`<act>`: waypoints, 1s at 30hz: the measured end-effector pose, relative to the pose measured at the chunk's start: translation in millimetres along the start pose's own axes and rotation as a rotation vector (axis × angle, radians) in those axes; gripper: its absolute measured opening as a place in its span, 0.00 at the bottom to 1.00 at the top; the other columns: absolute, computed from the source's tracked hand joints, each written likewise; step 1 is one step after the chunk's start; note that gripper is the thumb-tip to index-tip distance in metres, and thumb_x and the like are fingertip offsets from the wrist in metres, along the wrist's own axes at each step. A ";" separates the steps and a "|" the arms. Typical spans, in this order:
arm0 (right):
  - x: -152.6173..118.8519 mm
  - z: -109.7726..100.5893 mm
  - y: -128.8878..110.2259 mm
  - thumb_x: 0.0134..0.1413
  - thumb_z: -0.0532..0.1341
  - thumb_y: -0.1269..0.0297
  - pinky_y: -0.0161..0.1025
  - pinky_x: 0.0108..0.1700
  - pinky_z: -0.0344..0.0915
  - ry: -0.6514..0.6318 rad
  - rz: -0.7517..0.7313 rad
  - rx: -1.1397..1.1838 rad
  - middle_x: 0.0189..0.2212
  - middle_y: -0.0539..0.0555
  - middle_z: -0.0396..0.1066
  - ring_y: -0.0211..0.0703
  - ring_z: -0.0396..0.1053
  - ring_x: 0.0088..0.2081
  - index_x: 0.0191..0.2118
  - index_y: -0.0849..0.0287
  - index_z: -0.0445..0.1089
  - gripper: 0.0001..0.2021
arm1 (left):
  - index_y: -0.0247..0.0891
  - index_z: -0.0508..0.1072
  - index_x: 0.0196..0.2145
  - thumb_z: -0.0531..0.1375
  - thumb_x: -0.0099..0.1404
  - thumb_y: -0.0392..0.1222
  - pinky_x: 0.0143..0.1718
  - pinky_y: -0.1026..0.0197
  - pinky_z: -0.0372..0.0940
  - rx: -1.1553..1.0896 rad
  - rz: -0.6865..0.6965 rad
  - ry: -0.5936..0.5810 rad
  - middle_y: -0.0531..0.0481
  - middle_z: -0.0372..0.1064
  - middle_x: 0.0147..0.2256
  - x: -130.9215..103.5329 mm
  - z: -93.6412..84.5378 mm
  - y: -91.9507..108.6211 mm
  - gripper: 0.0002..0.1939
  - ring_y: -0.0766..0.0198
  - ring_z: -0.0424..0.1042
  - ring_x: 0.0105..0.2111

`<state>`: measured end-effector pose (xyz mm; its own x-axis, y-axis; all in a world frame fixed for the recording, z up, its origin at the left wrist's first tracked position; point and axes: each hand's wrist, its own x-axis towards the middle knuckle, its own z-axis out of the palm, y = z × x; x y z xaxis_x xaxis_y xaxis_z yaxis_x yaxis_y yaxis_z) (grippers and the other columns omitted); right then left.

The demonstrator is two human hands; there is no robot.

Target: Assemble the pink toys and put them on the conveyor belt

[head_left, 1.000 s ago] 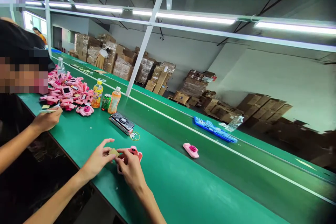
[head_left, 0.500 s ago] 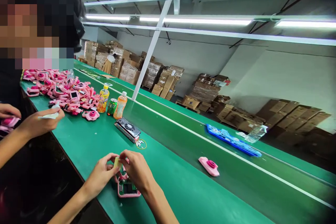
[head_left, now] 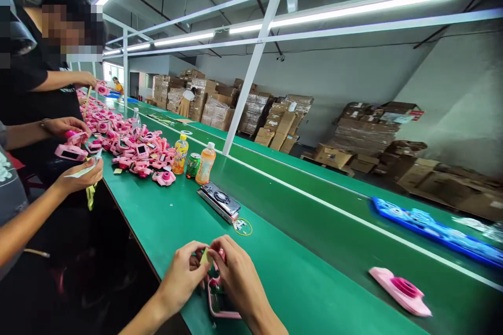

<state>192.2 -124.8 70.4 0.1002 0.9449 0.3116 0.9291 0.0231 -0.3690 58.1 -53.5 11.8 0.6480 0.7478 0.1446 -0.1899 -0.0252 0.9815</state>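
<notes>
My left hand [head_left: 184,275] and my right hand [head_left: 241,280] meet over the near edge of the green bench. Between their pinched fingertips is a small flat yellow piece [head_left: 205,257]. Just beneath lies an opened pink toy camera [head_left: 225,310], its dark inside facing up. My right hand covers much of that housing, and a further pink and green part behind my fingers is mostly hidden. Ahead of my hands rests a silver and black camera-like item [head_left: 220,200], beside small white bits inside a yellow rubber band [head_left: 241,226].
Several pink toy cameras form a pile [head_left: 133,141] at left, near two drink bottles [head_left: 206,163] and a green can [head_left: 193,165]. Co-workers' hands [head_left: 84,170] work there. Across the bench lie a pink camera [head_left: 401,290] and a blue tray [head_left: 424,227].
The view has swung left, shifting everything rightward and showing more co-workers. My hands stay together at the yellow piece over the opened camera. The lone pink camera looks nearer and larger.
</notes>
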 end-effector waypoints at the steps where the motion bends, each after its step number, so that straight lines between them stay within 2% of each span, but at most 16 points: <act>1: -0.1 1.3 2.1 0.70 0.52 0.65 0.35 0.36 0.65 0.002 -0.010 -0.005 0.36 0.50 0.74 0.41 0.74 0.35 0.39 0.53 0.69 0.10 | 0.33 0.74 0.43 0.67 0.61 0.59 0.23 0.65 0.66 0.013 0.005 0.006 0.50 0.70 0.30 -0.2 0.3 0.4 0.25 0.64 0.73 0.24; 6: 0.8 10.0 8.4 0.67 0.55 0.68 0.34 0.30 0.60 0.011 -0.075 -0.182 0.37 0.49 0.73 0.40 0.73 0.32 0.38 0.52 0.67 0.06 | 0.34 0.76 0.43 0.66 0.61 0.60 0.23 0.64 0.66 0.047 0.005 0.018 0.49 0.70 0.31 -0.2 1.1 1.1 0.25 0.65 0.71 0.23; 9: -1.0 17.1 9.7 0.62 0.54 0.75 0.35 0.24 0.54 0.044 -0.118 -0.323 0.35 0.49 0.72 0.40 0.71 0.28 0.38 0.52 0.65 0.09 | 0.34 0.77 0.43 0.66 0.61 0.58 0.22 0.65 0.65 0.070 0.008 0.036 0.49 0.69 0.31 1.4 1.7 -1.8 0.24 0.66 0.70 0.22; 11: -3.1 19.7 9.8 0.55 0.53 0.81 0.35 0.24 0.55 0.076 -0.167 -0.371 0.35 0.49 0.72 0.41 0.71 0.29 0.38 0.52 0.64 0.14 | 0.34 0.79 0.41 0.66 0.61 0.57 0.21 0.66 0.64 0.095 0.017 0.055 0.49 0.68 0.32 4.0 1.5 -3.8 0.22 0.67 0.70 0.23; 14: -6.5 16.7 7.1 0.47 0.54 0.84 0.36 0.33 0.65 0.096 -0.274 -0.322 0.39 0.52 0.72 0.45 0.72 0.38 0.40 0.53 0.63 0.19 | 0.34 0.81 0.38 0.66 0.61 0.55 0.19 0.66 0.62 0.077 0.005 0.045 0.49 0.68 0.33 8.4 -1.0 -1.9 0.19 0.68 0.68 0.21; 16: -9.1 11.4 3.3 0.47 0.53 0.85 0.39 0.42 0.69 0.075 -0.334 -0.220 0.43 0.54 0.73 0.46 0.72 0.45 0.39 0.54 0.63 0.18 | 0.34 0.81 0.40 0.66 0.59 0.52 0.21 0.65 0.63 -0.005 -0.002 -0.003 0.48 0.70 0.32 8.7 -4.5 5.3 0.18 0.66 0.68 0.23; 20: -16.9 5.8 -3.0 0.54 0.52 0.85 0.43 0.53 0.70 0.015 -0.370 -0.053 0.52 0.57 0.73 0.46 0.69 0.56 0.38 0.55 0.62 0.15 | 0.36 0.80 0.48 0.70 0.56 0.44 0.40 0.62 0.69 -0.251 -0.080 -0.232 0.45 0.77 0.40 0.5 -15.3 26.7 0.21 0.59 0.73 0.39; 22: -22.1 7.0 -3.9 0.53 0.52 0.85 0.46 0.56 0.70 0.024 -0.366 -0.062 0.55 0.60 0.72 0.48 0.67 0.59 0.39 0.57 0.64 0.15 | 0.36 0.80 0.49 0.70 0.57 0.46 0.43 0.59 0.69 -0.389 -0.186 -0.327 0.43 0.78 0.43 -3.3 -20.8 32.6 0.23 0.57 0.74 0.42; 23: -24.9 7.9 -4.4 0.52 0.52 0.86 0.48 0.57 0.70 0.031 -0.368 -0.084 0.56 0.62 0.71 0.49 0.66 0.60 0.40 0.58 0.64 0.16 | 0.36 0.80 0.49 0.70 0.58 0.49 0.44 0.58 0.69 -0.440 -0.229 -0.336 0.42 0.78 0.43 -4.1 -22.9 33.1 0.23 0.57 0.75 0.41; 25: -30.2 9.3 -7.0 0.53 0.51 0.85 0.52 0.60 0.68 0.037 -0.376 -0.155 0.60 0.65 0.68 0.52 0.61 0.65 0.43 0.60 0.66 0.17 | 0.35 0.80 0.48 0.71 0.58 0.51 0.46 0.57 0.68 -0.486 -0.280 -0.282 0.40 0.78 0.43 -3.6 -25.1 30.2 0.24 0.56 0.75 0.42; 28: -36.2 11.4 -15.3 0.59 0.52 0.81 0.57 0.63 0.65 0.050 -0.393 -0.266 0.66 0.69 0.59 0.55 0.52 0.70 0.50 0.63 0.66 0.15 | 0.34 0.81 0.46 0.74 0.53 0.51 0.52 0.57 0.66 -0.438 -0.291 -0.157 0.41 0.80 0.41 -1.0 -24.9 22.8 0.25 0.56 0.76 0.43; 30: -38.3 13.6 -20.5 0.63 0.53 0.77 0.57 0.64 0.64 0.050 -0.374 -0.303 0.67 0.69 0.56 0.56 0.50 0.70 0.52 0.65 0.66 0.14 | 0.34 0.82 0.43 0.74 0.52 0.53 0.52 0.56 0.67 -0.400 -0.281 -0.122 0.41 0.80 0.40 -0.7 -24.5 20.8 0.26 0.54 0.76 0.44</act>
<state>164.5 -157.0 54.2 -0.2504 0.8729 0.4188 0.9658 0.2550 0.0461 35.7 -38.3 29.0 0.7917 0.6054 -0.0816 -0.2480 0.4406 0.8627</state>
